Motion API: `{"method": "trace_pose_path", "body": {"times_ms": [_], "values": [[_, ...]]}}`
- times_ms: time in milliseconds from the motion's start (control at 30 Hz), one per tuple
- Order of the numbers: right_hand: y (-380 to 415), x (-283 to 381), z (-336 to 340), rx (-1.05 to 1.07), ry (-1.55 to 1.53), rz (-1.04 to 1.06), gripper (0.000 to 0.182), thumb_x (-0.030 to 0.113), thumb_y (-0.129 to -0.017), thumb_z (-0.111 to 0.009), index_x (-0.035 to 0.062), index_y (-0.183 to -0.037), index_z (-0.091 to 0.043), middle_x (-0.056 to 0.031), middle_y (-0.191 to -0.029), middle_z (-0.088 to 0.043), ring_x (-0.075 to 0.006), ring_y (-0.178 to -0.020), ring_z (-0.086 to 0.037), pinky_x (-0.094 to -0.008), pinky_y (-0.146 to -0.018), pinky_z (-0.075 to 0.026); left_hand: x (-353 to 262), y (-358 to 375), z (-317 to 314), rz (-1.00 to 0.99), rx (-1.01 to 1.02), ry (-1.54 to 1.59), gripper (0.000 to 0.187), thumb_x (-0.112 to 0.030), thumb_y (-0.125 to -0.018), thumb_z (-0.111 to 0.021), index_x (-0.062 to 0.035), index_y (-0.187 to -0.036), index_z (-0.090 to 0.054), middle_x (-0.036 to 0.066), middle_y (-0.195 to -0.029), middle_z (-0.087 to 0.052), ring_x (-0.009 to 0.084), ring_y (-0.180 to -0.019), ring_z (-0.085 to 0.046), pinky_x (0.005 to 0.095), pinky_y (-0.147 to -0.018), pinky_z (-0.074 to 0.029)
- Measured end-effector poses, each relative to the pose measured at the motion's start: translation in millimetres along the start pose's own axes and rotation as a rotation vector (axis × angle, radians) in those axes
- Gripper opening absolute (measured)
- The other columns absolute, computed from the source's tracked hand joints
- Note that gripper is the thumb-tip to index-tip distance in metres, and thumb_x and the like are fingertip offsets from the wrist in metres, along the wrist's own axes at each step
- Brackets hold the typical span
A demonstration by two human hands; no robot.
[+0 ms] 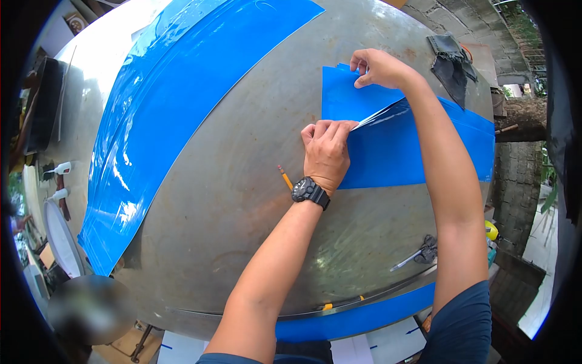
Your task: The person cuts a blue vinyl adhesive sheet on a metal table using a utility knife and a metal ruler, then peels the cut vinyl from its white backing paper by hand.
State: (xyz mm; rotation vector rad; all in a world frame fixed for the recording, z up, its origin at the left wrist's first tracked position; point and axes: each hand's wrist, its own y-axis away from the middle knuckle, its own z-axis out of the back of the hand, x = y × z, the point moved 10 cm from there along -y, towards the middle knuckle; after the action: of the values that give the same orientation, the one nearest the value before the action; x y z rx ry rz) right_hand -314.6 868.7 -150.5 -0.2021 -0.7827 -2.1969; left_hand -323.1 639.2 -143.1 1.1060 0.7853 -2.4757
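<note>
A stack of glossy blue plastic sheets (388,158) lies at the right of the metal table, its layers parting in a raised fold near the middle. My left hand (327,148), with a black watch on its wrist, is closed on the sheets at the lower end of that fold. Above the upper left part of the stack hovers my right hand (379,68). Its fingers are curved, with a gap between thumb and fingertips. A pencil (285,178) lies beside my left wrist. Under my right forearm are dark-handled scissors (418,253).
A long blue sheet (163,139) covers the left side of the metal table (236,200). Dark cloth (451,64) lies at the upper right. A long metal straightedge (242,315) and a yellow-handled tool (328,307) lie along the near edge. A blurred round shape (91,309) is at lower left.
</note>
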Motion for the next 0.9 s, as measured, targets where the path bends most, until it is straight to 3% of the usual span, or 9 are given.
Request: {"method": "trace_pose_path", "body": {"times_ms": [233, 333, 433, 467, 567, 600, 700, 833, 900], "values": [[25, 7, 15, -0.068, -0.03, 0.0, 0.025, 0.011, -0.078, -0.088, -0.0023, -0.093, -0.074, -0.0122, -0.085, -0.071, -0.024, -0.081, -0.066, -0.0402, -0.076, -0.053, 4, 3, 5, 0.046, -0.025, -0.085, 0.04, 0.002, -0.087, -0.072, -0.0249, -0.116, -0.076, 0.012, -0.152, -0.051, 0.0346, -0.136, -0.052, 0.048, -0.115, -0.037], [46, 13, 19, -0.053, 0.045, 0.073, 0.023, 0.014, -0.082, -0.085, -0.002, -0.094, -0.075, -0.0125, -0.083, -0.071, -0.0202, -0.079, -0.065, -0.0387, -0.075, -0.053, -1, -1, 13, 0.027, -0.087, -0.119, 0.041, 0.002, -0.085, -0.073, -0.0253, -0.116, -0.076, 0.016, -0.155, -0.046, 0.038, -0.14, -0.049, 0.0491, -0.115, -0.039], [65, 7, 16, 0.152, 0.0, 0.024, 0.022, 0.017, -0.085, -0.083, -0.0011, -0.095, -0.077, -0.0121, -0.087, -0.075, -0.0159, -0.079, -0.066, -0.0381, -0.074, -0.052, -2, -2, 15, 0.027, -0.116, -0.055, 0.039, 0.004, -0.086, -0.071, -0.022, -0.115, -0.076, 0.012, -0.148, -0.055, 0.0345, -0.135, -0.055, 0.0471, -0.108, -0.045], [71, 2, 12, 0.238, -0.058, 0.016, 0.022, 0.021, -0.094, -0.079, 0.0009, -0.103, -0.079, -0.0095, -0.096, -0.077, -0.0132, -0.081, -0.067, -0.0359, -0.078, -0.055, -1, -1, 11, 0.021, -0.088, -0.025, 0.037, 0.004, -0.087, -0.07, -0.0204, -0.114, -0.076, 0.01, -0.144, -0.059, 0.0327, -0.13, -0.058, 0.046, -0.105, -0.046], [70, -6, 18, 0.15, -0.477, 0.001, 0.028, 0.025, -0.101, -0.073, 0.0019, -0.116, -0.076, -0.0093, -0.107, -0.077, -0.0156, -0.082, -0.07, -0.0347, -0.08, -0.059, 1, 2, 1, -0.006, -0.032, 0.03, 0.032, 0.004, -0.089, -0.067, -0.0157, -0.113, -0.076, 0.005, -0.13, -0.067, 0.028, -0.118, -0.064, 0.0435, -0.098, -0.049], [71, -11, 14, 0.208, -0.608, -0.143, 0.033, 0.028, -0.105, -0.068, 0.0028, -0.127, -0.071, -0.0118, -0.113, -0.075, -0.0186, -0.088, -0.071, -0.0351, -0.08, -0.063, -1, 2, 1, -0.017, -0.032, 0.022, 0.031, 0.004, -0.09, -0.066, -0.0145, -0.113, -0.076, 0.004, -0.126, -0.069, 0.0269, -0.114, -0.065, 0.0431, -0.097, -0.049], [38, -34, 19, 0.034, -0.413, -0.161, 0.033, 0.024, -0.103, -0.069, 0.0021, -0.128, -0.07, -0.0141, -0.114, -0.074, -0.0208, -0.094, -0.071, -0.035, -0.074, -0.064, -4, 1, 2, -0.05, -0.039, 0.001, 0.029, 0.004, -0.091, -0.065, -0.013, -0.113, -0.076, 0.002, -0.122, -0.071, 0.0257, -0.11, -0.066, 0.0422, -0.094, -0.049], [6, -26, 15, -0.061, 0.072, 0.029, 0.045, 0.018, -0.084, -0.086, 0.0, -0.122, -0.07, -0.0162, -0.111, -0.073, -0.0264, -0.101, -0.07, -0.0385, -0.087, -0.059, -11, 1, 5, -0.079, -0.029, -0.009, 0.029, 0.003, -0.091, -0.065, -0.0131, -0.113, -0.075, 0.002, -0.121, -0.071, 0.0249, -0.109, -0.066, 0.0415, -0.094, -0.049], [1, -27, 9, -0.059, 0.021, -0.019, 0.052, 0.014, -0.074, -0.093, 0.0009, -0.118, -0.069, -0.0155, -0.107, -0.072, -0.0288, -0.101, -0.069, -0.0407, -0.091, -0.055, -10, 0, 4, -0.083, -0.035, -0.019, 0.029, 0.002, -0.091, -0.066, -0.0131, -0.113, -0.075, 0.002, -0.121, -0.071, 0.0246, -0.109, -0.066, 0.0413, -0.093, -0.049]]}}
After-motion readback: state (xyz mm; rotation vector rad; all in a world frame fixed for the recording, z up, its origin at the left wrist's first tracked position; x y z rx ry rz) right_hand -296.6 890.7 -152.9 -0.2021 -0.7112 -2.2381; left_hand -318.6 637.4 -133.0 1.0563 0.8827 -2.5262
